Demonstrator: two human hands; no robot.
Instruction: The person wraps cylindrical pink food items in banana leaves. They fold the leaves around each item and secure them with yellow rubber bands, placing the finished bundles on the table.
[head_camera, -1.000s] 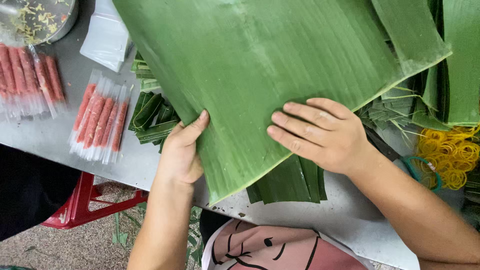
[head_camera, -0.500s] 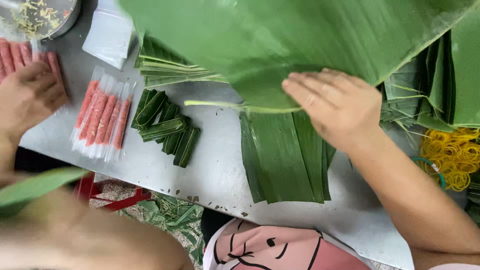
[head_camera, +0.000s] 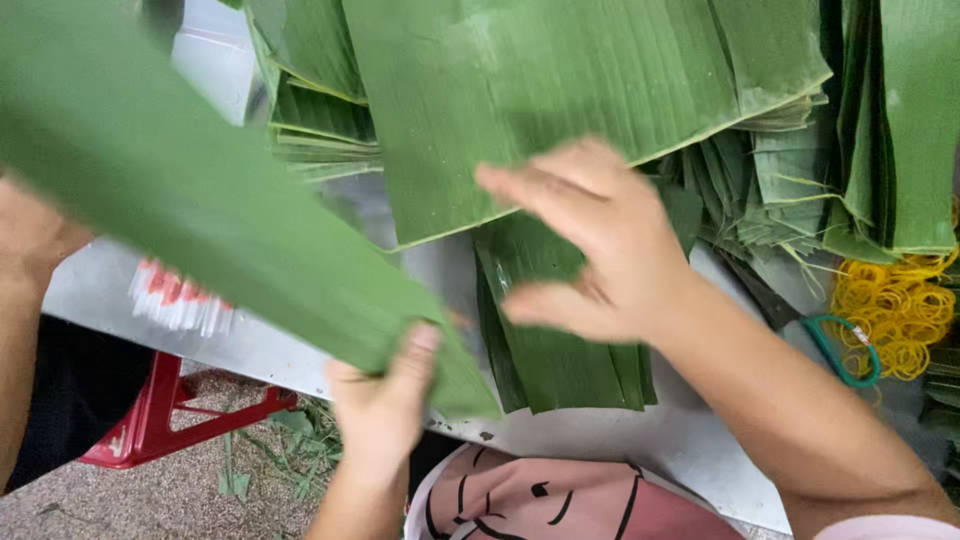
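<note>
My left hand (head_camera: 385, 410) pinches the near end of a long green banana-leaf strip (head_camera: 200, 220), thumb on top, and the strip runs up to the left above the grey table (head_camera: 620, 440). My right hand (head_camera: 600, 250) hovers with fingers spread, holding nothing, over a stack of dark folded leaf pieces (head_camera: 550, 350). Behind lies a wide flat banana leaf (head_camera: 560, 90), and yellow rubber bands (head_camera: 900, 310) are at right.

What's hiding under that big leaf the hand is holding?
Under the long green leaf in the left hand, a packet of red sticks peeks out on the grey table. The rest of the packet is covered.
</note>
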